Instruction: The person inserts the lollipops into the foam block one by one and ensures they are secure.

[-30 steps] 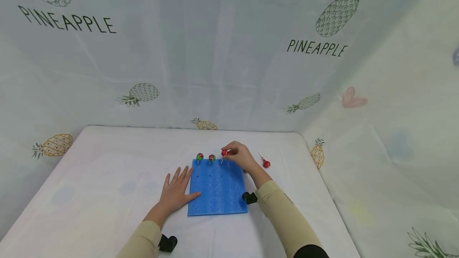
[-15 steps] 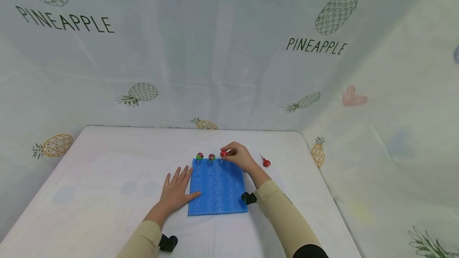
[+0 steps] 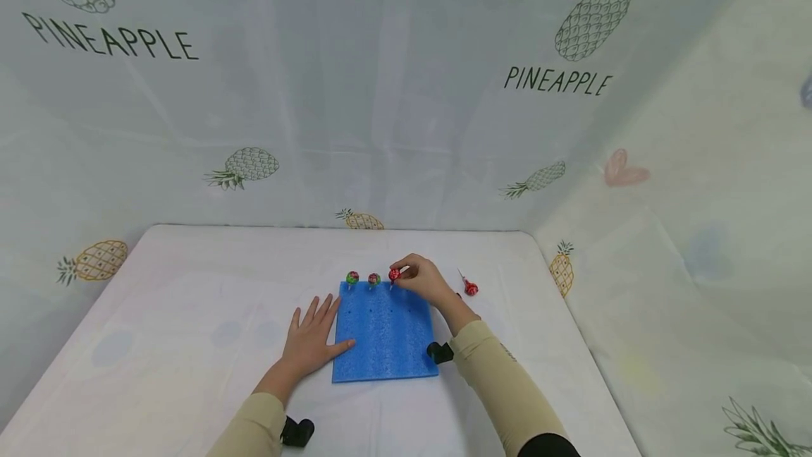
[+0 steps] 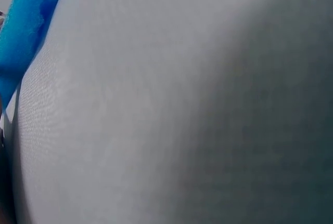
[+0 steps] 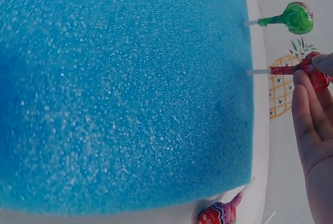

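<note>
A blue foam board point(image 3: 383, 344) with small holes lies on the white table. Two green-wrapped lollipops point(image 3: 352, 278) point(image 5: 298, 18) stand upright along its far edge. Beside them, the right hand point(image 3: 426, 282) pinches the head of a red lollipop point(image 3: 394, 274) between thumb and fingers; in the right wrist view that hand point(image 5: 317, 135) holds the red lollipop point(image 5: 283, 70), whose white stick meets the board. The left hand point(image 3: 309, 341) lies flat with fingers spread, thumb on the board's left part. The left wrist view shows only the board's edge point(image 4: 23, 31) and cloth.
Another red lollipop point(image 3: 470, 288) lies on the table right of the board. In the right wrist view a red and purple wrapped lollipop point(image 5: 218, 214) lies near the board's corner. A pineapple-printed cloth point(image 3: 380, 90) hangs behind the table.
The right hand has lowered slightly, and the red lollipop's head sits a little lower and closer to the board. The left hand has stayed in place.
</note>
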{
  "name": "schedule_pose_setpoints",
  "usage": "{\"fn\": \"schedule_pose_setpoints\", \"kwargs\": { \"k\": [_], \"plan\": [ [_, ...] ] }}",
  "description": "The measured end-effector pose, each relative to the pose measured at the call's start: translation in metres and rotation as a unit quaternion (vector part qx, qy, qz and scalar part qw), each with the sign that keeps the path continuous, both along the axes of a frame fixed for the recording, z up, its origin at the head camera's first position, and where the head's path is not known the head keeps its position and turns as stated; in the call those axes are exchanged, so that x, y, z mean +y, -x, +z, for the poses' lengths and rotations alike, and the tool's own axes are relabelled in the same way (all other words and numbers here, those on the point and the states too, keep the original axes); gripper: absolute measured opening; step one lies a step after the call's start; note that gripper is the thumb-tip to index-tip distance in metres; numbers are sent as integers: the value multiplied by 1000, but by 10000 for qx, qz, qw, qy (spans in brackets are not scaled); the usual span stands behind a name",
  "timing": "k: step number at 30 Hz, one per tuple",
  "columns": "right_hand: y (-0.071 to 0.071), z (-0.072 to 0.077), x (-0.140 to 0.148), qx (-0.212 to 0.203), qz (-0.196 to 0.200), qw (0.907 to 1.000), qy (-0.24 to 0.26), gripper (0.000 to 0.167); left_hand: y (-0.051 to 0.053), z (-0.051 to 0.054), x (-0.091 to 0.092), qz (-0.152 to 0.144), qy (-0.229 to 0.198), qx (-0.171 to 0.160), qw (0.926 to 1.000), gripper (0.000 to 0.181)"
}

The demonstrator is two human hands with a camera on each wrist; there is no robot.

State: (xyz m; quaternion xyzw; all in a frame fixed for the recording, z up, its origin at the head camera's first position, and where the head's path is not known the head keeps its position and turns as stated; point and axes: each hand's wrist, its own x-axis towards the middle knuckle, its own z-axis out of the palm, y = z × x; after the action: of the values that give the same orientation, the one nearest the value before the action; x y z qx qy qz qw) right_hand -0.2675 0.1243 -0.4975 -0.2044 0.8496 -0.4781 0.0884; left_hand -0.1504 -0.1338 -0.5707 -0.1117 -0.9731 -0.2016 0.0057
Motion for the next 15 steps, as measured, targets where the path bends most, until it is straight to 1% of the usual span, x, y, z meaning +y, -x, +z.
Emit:
{"fn": "schedule_pose_setpoints", "kwargs": {
  "k": [5,10,15],
  "plan": [
    [0,0,0,20,53,10000,52,29,-1,0,0,-5,-40,98,9999,97],
    [-1,-1,-2,18,21,10000,-21,28,1,0,0,7,31,17,10000,98],
    [0,-3,-4,54,-56,9999,-120,25,0,0,0,2,-6,38,10000,97]
  ]
}}
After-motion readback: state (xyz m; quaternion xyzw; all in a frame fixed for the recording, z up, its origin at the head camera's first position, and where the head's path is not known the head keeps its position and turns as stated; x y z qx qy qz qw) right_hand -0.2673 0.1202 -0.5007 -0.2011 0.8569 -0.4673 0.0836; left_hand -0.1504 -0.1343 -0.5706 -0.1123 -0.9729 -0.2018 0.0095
